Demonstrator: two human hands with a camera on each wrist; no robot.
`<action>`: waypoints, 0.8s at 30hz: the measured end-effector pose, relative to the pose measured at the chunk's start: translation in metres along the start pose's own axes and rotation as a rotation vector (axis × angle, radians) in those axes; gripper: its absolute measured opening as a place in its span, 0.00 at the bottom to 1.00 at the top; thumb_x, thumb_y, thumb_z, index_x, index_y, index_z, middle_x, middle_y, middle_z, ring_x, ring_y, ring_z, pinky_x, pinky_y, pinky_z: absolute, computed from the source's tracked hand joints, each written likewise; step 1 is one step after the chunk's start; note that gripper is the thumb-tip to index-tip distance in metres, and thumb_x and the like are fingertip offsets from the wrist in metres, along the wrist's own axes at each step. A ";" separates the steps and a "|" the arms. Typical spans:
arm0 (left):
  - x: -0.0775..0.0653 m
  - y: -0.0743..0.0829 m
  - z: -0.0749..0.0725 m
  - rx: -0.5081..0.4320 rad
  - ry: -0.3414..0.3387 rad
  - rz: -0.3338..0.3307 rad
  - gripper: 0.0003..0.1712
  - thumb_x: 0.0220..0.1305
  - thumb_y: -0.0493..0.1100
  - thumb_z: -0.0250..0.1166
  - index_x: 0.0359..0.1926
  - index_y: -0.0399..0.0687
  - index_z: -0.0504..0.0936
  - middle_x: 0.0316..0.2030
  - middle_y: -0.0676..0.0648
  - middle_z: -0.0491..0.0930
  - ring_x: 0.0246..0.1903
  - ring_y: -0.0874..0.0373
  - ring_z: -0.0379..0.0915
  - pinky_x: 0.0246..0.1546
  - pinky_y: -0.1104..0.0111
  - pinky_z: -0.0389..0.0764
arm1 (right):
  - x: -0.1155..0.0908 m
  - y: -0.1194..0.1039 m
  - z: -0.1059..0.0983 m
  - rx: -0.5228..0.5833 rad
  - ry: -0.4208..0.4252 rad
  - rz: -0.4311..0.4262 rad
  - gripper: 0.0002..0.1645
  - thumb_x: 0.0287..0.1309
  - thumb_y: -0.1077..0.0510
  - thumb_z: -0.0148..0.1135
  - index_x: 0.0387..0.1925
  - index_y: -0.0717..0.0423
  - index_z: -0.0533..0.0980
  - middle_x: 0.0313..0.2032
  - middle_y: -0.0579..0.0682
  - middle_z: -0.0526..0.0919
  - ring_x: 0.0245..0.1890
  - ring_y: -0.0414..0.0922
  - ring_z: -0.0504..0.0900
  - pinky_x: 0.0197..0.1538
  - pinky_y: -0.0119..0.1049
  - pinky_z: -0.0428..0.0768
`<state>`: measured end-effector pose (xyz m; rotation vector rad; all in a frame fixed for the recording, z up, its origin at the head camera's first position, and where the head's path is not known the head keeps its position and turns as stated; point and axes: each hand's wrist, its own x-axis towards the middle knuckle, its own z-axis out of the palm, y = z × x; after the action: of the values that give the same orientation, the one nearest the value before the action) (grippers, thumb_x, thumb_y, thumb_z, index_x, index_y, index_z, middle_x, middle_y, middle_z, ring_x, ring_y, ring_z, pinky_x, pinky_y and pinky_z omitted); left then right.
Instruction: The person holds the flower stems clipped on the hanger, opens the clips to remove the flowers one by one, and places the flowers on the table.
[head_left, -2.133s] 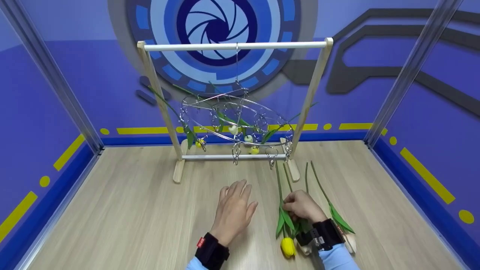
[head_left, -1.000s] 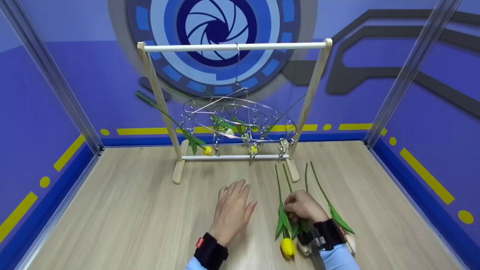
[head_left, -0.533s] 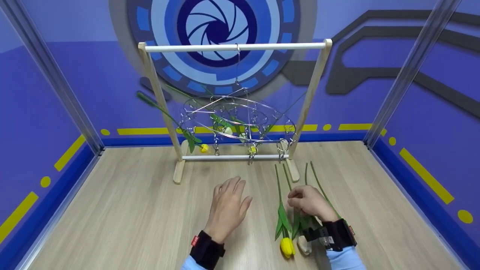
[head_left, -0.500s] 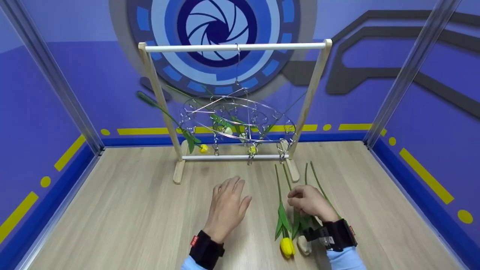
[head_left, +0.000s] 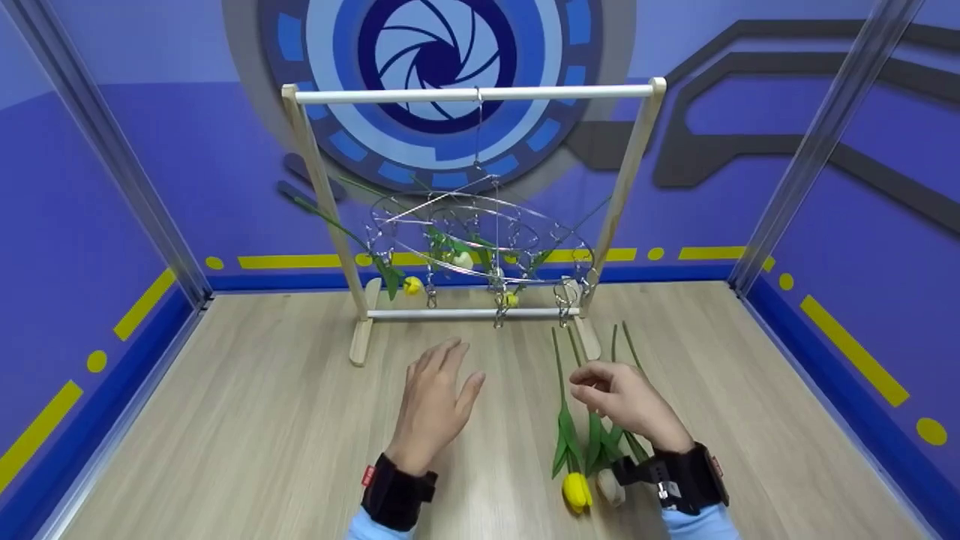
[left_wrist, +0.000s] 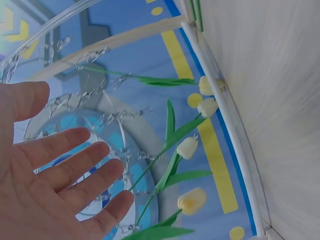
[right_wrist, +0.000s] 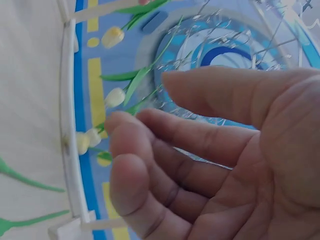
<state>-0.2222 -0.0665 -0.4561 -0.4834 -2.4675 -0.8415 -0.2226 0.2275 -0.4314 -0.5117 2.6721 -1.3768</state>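
Observation:
My left hand [head_left: 431,409] hovers over the table left of the loose flowers, fingers spread and holding nothing. Loosely bent, the fingers of my right hand [head_left: 630,401] have nothing between them; this hand is above the stems of several artificial tulips on the table. A yellow tulip [head_left: 577,492] and a white tulip [head_left: 611,487] show their heads toward me; the right hand and wrist strap hide parts of the others. Beyond both hands hangs a round metal clip hanger [head_left: 480,244]. Several tulips hang heads down from it, including a yellow one [head_left: 412,285] and a white one [left_wrist: 187,147].
A wooden rack [head_left: 626,180] with a white top bar [head_left: 555,93] carries the hanger and stands at the table's back. Unused clips [head_left: 499,307] dangle at its near side. Blue printed panels [head_left: 135,172] enclose the table [head_left: 262,420] at the back and sides.
My right hand has risen off the tulips and shifted slightly right, its fingers loosening. The left hand has drifted left and a little forward. The clip hanger has turned and swayed.

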 end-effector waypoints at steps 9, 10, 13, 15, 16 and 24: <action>0.007 -0.020 -0.033 -0.080 0.133 -0.030 0.25 0.72 0.43 0.66 0.63 0.32 0.78 0.61 0.32 0.78 0.62 0.37 0.75 0.64 0.44 0.73 | -0.002 -0.027 0.012 0.009 0.084 -0.180 0.10 0.70 0.62 0.63 0.47 0.63 0.83 0.37 0.53 0.87 0.31 0.37 0.80 0.34 0.30 0.80; 0.009 -0.022 -0.038 -0.087 0.144 -0.034 0.25 0.72 0.43 0.66 0.63 0.32 0.78 0.61 0.32 0.78 0.62 0.37 0.74 0.65 0.45 0.72 | -0.002 -0.030 0.014 0.009 0.096 -0.200 0.09 0.71 0.62 0.63 0.47 0.63 0.84 0.37 0.53 0.87 0.30 0.37 0.80 0.34 0.30 0.80; 0.016 -0.025 -0.053 -0.111 0.161 -0.073 0.26 0.73 0.43 0.65 0.65 0.33 0.77 0.63 0.33 0.77 0.64 0.38 0.73 0.66 0.46 0.72 | 0.000 -0.039 0.019 -0.002 0.139 -0.259 0.09 0.70 0.62 0.64 0.48 0.61 0.84 0.39 0.51 0.88 0.31 0.37 0.81 0.34 0.30 0.80; 0.021 -0.027 -0.062 -0.134 0.182 -0.098 0.26 0.73 0.43 0.65 0.66 0.33 0.76 0.63 0.33 0.76 0.65 0.38 0.72 0.66 0.46 0.72 | 0.001 -0.045 0.021 -0.012 0.173 -0.314 0.09 0.70 0.63 0.64 0.47 0.61 0.84 0.38 0.51 0.88 0.30 0.37 0.80 0.34 0.30 0.79; 0.024 -0.028 -0.067 -0.150 0.197 -0.107 0.26 0.73 0.43 0.65 0.66 0.33 0.75 0.63 0.33 0.76 0.64 0.38 0.73 0.65 0.45 0.72 | 0.003 -0.048 0.022 -0.020 0.192 -0.345 0.08 0.69 0.63 0.64 0.47 0.60 0.84 0.38 0.50 0.88 0.30 0.38 0.80 0.34 0.30 0.79; 0.055 -0.036 -0.090 -0.227 0.313 -0.146 0.26 0.73 0.40 0.63 0.67 0.31 0.73 0.58 0.31 0.77 0.56 0.37 0.76 0.55 0.44 0.77 | 0.016 -0.073 0.025 -0.001 0.286 -0.492 0.10 0.67 0.67 0.65 0.49 0.60 0.83 0.40 0.51 0.88 0.31 0.41 0.82 0.34 0.30 0.80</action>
<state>-0.2546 -0.1413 -0.3805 -0.2276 -2.1499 -1.1689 -0.2137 0.1636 -0.3862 -1.1110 2.8914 -1.6754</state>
